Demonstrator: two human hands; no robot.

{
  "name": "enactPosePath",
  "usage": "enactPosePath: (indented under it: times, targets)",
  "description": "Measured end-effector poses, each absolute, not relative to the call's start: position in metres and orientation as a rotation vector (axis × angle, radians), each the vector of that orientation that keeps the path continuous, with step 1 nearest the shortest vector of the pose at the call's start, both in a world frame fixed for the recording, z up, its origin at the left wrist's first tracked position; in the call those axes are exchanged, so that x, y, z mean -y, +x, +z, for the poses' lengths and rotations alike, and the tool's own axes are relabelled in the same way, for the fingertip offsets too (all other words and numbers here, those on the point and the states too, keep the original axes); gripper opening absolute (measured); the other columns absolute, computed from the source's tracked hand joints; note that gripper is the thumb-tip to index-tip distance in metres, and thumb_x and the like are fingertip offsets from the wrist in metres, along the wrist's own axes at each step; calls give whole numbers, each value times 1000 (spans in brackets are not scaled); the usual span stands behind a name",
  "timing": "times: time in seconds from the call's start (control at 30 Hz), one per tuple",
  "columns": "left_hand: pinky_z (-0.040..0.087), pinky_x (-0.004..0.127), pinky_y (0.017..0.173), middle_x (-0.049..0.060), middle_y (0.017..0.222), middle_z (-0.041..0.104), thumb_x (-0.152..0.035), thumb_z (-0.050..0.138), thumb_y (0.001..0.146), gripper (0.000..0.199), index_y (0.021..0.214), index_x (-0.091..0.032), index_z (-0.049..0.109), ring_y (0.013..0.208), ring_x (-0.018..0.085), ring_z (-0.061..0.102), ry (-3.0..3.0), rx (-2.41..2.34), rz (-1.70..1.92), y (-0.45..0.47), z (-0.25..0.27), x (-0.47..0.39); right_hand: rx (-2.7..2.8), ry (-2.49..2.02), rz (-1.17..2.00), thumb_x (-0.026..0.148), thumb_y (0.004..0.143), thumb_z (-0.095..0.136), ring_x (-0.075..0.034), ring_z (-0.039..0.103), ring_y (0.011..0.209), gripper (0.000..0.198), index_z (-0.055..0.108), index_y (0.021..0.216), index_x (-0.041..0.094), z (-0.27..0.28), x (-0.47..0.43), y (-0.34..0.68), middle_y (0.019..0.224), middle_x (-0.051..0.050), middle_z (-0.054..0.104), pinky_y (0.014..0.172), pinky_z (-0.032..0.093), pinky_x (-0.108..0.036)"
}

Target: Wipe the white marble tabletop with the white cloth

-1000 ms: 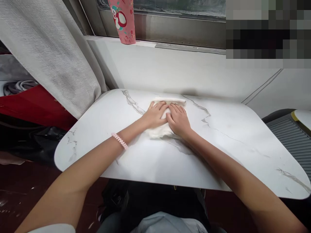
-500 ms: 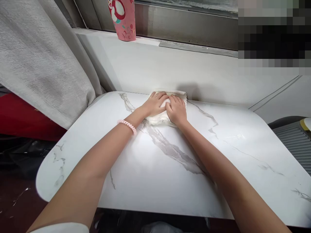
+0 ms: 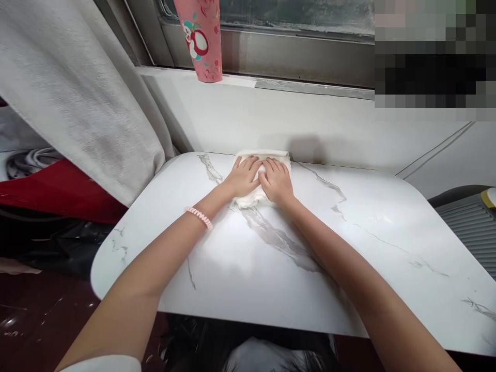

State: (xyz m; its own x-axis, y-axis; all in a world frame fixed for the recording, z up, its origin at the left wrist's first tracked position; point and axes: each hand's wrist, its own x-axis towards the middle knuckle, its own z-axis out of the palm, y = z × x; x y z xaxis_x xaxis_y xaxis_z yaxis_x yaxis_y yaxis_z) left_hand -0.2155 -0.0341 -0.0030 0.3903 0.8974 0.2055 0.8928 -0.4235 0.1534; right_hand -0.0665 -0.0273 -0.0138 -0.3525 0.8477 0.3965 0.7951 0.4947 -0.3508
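A white cloth [image 3: 253, 199] with a scalloped edge lies on the white marble-patterned table [image 3: 232, 279], up against the wall at the far edge. My left hand [image 3: 244, 177] rests palm down on its left half, fingers stretched and spread. Beside it, my right hand [image 3: 276, 181] presses on the right half, its fingers extended over the cloth and its thumb out towards the left hand. Both thumbs are close together near the cloth's middle. A pink coiled band [image 3: 198, 217] circles my left wrist.
On the window ledge stands a pink patterned cup-like container [image 3: 203, 44]. A grey curtain [image 3: 89, 93] hangs to the table's left corner, with red fabric [image 3: 65, 191] behind it. A grey ribbed object [image 3: 465, 227] stands past the right edge.
Both hands have shifted slightly left along the far edge, and the cloth has slid with them. The view has tilted a little, showing more of the window and the container.
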Motion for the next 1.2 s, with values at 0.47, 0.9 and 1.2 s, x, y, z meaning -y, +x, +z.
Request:
enactPosePath:
  times: [0.47,0.9,1.2]
  targets:
    - [19,57,117,21,153,35,-34,21,98,61,146,1,36,145,33,27,2670,-1822,178,-196,3,243,2466,-1162,155,34,98,31,-32,30,142,58,42,143,0,-3,219,-39,151,-19,40,119,18,-51]
    - [31,59,111,23,148,43,-38,28,93,64,144,-3,42,139,37,38,2865,-1746,184,-226,-13,270,2552,-947,228,41,96,35,-33,29,144,65,38,145,-1,3,232,-49,151,-22,39,120,20,-54]
    - [14,57,118,18,154,35,-42,29,91,66,149,-10,32,145,31,26,2604,-1637,120,-284,3,104,2332,-1237,139,31,96,34,-32,33,140,56,42,141,-1,-6,106,-121,148,-22,43,118,19,-52]
